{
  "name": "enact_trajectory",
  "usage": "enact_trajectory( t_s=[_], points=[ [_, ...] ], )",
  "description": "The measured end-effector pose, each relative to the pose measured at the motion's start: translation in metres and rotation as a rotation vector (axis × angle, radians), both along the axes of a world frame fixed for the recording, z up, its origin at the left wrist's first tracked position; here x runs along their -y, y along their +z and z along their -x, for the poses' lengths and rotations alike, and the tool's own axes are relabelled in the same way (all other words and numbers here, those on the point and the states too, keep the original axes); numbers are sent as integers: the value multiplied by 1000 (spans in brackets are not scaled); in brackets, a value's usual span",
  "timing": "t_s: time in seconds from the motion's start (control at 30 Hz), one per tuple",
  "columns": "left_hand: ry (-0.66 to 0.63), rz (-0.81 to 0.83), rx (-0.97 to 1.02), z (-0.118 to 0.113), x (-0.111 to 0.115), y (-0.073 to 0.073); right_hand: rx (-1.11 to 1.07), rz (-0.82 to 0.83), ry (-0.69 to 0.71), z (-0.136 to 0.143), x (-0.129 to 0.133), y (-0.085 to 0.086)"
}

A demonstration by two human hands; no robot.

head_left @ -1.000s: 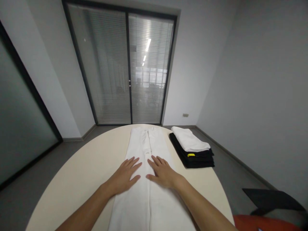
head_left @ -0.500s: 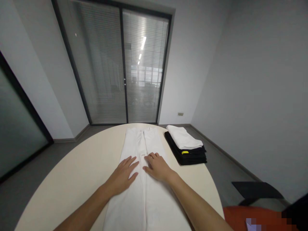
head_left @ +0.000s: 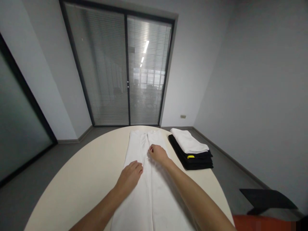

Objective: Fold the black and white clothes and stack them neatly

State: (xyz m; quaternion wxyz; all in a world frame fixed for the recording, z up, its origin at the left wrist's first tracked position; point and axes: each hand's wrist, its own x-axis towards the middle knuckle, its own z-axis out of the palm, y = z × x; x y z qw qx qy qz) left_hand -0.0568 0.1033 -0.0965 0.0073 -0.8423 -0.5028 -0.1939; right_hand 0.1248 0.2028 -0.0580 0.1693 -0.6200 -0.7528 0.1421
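A long white garment (head_left: 134, 199) lies flat on the table, its two side panels meeting along a line down the middle. My left hand (head_left: 132, 175) rests on the left panel with its fingers curled together at the middle line, closed on the cloth; the fingertips are partly hidden. Farther up, my right hand (head_left: 157, 153) is closed in a pinch at the inner edge of the right panel, a little above the surface. Its fingers hide the bit of cloth they grip.
The round cream table (head_left: 79, 179) carries a folded stack to the right: a white folded cloth (head_left: 189, 141) over black folded clothes (head_left: 199, 164), with a yellow patch (head_left: 191, 157) showing. An orange chair (head_left: 262, 223) with a black armrest (head_left: 268, 197) stands at lower right.
My fingers were spread flat on the garment; both hands have now curled closed. The right hand has moved farther up the middle line. The view has shifted slightly.
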Motion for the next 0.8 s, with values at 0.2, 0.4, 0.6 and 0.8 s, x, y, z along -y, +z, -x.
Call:
enact_trajectory(
  t_s=[0.2, 0.4, 0.6, 0.8],
  points=[
    [-21, -48, 25, 3, -6, -14, -94, 42, -68, 33, -52, -5],
    [-53, -75, 91, 5, -9, -15, -327, 68, -138, 56, -90, -25],
    [-47, -78, 115, 3, -8, -8, -638, 72, -166, 67, -107, -38],
    [-42, -111, 136, 2, -7, -5, -851, 168, -126, 69, -112, -39]
  ],
)
